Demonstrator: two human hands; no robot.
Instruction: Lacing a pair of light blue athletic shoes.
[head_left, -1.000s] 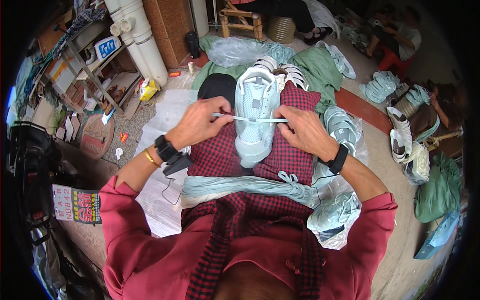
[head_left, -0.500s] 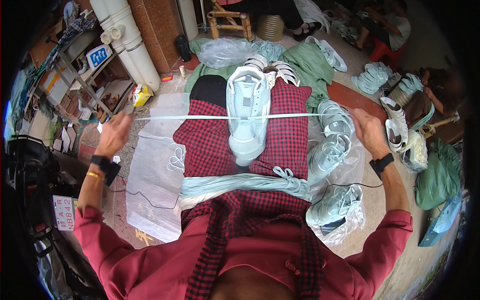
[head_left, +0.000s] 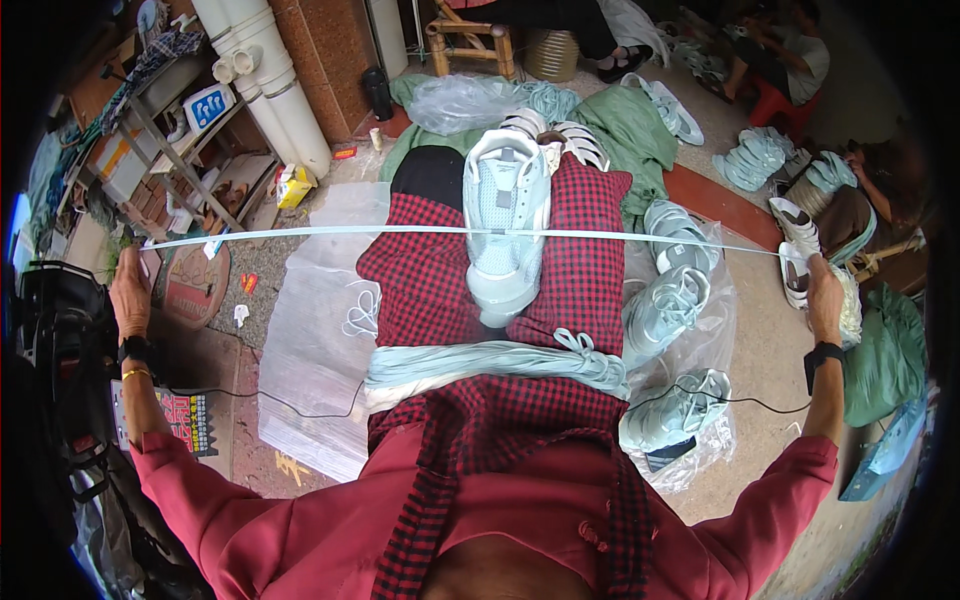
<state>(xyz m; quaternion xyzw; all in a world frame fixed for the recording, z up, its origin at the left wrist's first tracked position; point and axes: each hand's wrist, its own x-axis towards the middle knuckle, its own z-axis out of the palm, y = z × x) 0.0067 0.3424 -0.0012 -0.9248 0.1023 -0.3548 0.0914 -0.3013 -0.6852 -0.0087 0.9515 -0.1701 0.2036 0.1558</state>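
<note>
A pale blue shoelace runs taut from side to side, passing across the front of a light blue sneaker. That sneaker rests on my lap between red-and-black checked cloth covers, its toe toward me. Far out on the left, my left hand is closed on one end of the lace. My right hand grips the other end, out to the right. Over my lap, nearer my body, lies a thick bundle of light blue laces with a looped knot. Both wrists wear black bands with thin cables.
To my right stand several light blue sneakers on clear plastic. A translucent sheet covers floor at left. Beyond it are a metal shelf and white pipes. Green sacks lie ahead; other people sit at the far right.
Both my hands have moved apart, farther left and right, drawing the shoelace out to a longer span. The sneaker stays on my lap; the view has shifted slightly.
</note>
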